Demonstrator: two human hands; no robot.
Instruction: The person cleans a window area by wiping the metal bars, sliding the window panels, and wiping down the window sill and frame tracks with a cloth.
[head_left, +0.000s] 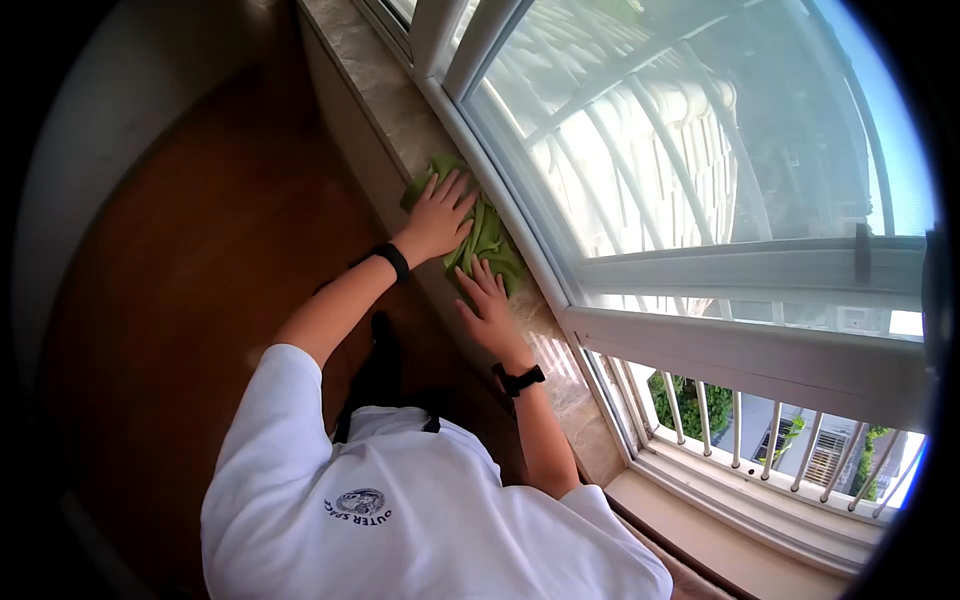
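A crumpled green cloth (487, 240) lies on the stone windowsill (385, 88), close against the window frame. My left hand (437, 217) rests flat on its far part, palm down with the fingers stretched out. At the near end of the cloth is my right hand (490, 312), its fingers spread and the fingertips touching or just over the fabric. Neither hand is wrapped round the cloth. The palms' undersides are hidden. Each wrist wears a black band.
A white-framed window (520, 215) runs along the right of the sill. Beyond its lower opening stand white metal bars (737, 428), with plants and a building outside. Brown floor (210, 300) stretches to my left, up to a pale wall (85, 150).
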